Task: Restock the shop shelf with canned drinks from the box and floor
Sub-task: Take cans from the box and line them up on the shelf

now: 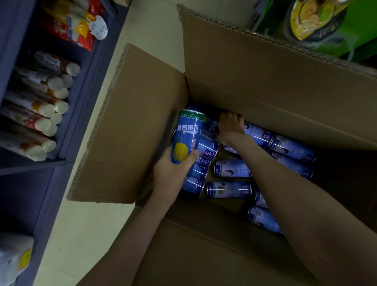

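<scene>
Head view: left hand clamped round blue can; right hand deep in box, grip unclear.

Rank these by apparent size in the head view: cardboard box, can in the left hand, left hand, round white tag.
1. cardboard box
2. left hand and blue can: they look alike, so not ranked
3. round white tag

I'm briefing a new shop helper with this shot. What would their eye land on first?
A big open cardboard box fills the middle, blue cans lying sideways in its bottom. The left hand grips a blue can with a yellow fruit at the box's left side; the right hand is down among the cans near the far wall. A dark blue shelf stands left.
</scene>
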### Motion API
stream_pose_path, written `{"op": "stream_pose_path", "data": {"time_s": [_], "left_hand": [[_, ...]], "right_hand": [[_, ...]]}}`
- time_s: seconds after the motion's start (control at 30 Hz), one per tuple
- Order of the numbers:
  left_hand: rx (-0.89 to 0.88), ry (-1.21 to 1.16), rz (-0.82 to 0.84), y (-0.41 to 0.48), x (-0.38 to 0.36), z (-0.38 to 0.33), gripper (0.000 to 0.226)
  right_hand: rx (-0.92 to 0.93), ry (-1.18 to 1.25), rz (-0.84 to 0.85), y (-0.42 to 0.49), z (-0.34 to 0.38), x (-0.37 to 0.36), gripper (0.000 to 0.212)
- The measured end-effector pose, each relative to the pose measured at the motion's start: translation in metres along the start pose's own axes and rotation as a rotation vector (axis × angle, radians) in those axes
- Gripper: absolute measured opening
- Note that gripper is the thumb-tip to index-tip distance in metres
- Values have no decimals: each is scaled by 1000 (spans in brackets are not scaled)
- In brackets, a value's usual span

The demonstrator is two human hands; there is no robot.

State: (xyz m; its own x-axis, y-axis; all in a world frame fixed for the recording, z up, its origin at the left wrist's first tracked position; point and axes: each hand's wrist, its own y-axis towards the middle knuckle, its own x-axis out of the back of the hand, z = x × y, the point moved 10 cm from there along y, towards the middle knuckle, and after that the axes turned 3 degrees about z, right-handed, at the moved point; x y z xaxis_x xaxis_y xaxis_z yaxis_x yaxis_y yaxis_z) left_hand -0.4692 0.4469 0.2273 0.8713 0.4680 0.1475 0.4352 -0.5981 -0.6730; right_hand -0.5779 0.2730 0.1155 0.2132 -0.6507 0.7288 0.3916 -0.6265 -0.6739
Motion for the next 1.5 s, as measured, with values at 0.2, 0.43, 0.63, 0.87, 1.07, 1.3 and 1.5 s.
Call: {"op": "stream_pose_path", "data": {"time_s": [0.2,0.43,0.63,0.87,1.07,1.3,1.5], "left_hand": [[-52,61,28,-11,-10,-35,20],[-161,12,109,-60,-40,-101,20],[-290,-26,356,-154,-130,-172,35],[-427,-146,600,-298,-275,-231,25],[-517,-218,768,-402,-383,-282,42],[-656,-224,768,-472,-438,-349,25],[-770,-57,728,-497,-454,-412,37]], "right_hand": [[171,206,-225,-62,15,42,57],[340,512,-393,-201,-41,125,59],[391,720,-651,-359,-135,210,47],[478,978,-916,-523,-267,284,49],[521,1082,-1118,-615,-364,336,51],[734,1414,-1082,-658,-414,394,47],[765,1299,-1209,-697,-430,461,40]]}}
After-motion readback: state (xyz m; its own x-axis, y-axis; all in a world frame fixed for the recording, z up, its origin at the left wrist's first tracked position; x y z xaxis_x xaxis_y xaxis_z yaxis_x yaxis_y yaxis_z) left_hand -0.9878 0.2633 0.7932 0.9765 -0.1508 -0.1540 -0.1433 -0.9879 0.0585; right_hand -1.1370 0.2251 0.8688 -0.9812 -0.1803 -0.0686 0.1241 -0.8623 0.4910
